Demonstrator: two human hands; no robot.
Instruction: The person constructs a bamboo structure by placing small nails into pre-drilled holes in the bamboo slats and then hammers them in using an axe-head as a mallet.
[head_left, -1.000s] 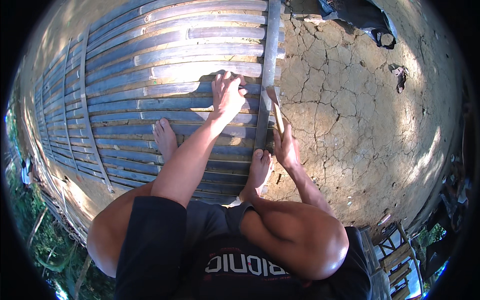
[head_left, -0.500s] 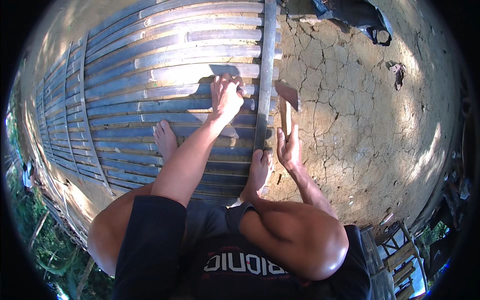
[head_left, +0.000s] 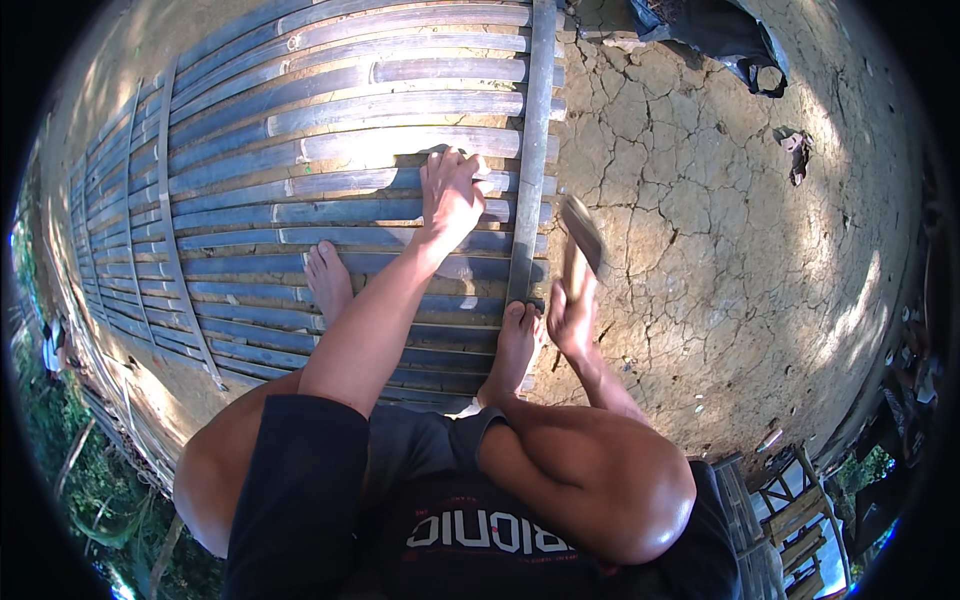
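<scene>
A panel of long bamboo slats [head_left: 330, 148] lies on the ground, crossed near its right end by a narrow strip [head_left: 532, 140]. My left hand [head_left: 455, 200] is closed over one of the slats, fingers curled down left of that strip. Whatever is under the fingertips is hidden. Right of the strip, my right hand [head_left: 574, 318] grips the wooden handle of a hatchet-like tool [head_left: 582, 238]. Its dark head is blurred and held above the soil by the slat ends. My bare feet rest at the panel, one [head_left: 328, 282] on the slats and the other [head_left: 517, 345] against the crossing strip.
Cracked dry earth [head_left: 690, 260] stretches to the right. A dark plastic sheet [head_left: 715, 45] lies at the far right, with a small brown scrap [head_left: 795, 155] nearer. Further crossing strips [head_left: 167, 200] span the panel's left part. Wooden pieces [head_left: 800, 525] stand at lower right.
The tool and my right hand have shifted slightly nearer, and the tool's head has turned. My right fingers have closed more around the handle. My left hand has barely moved.
</scene>
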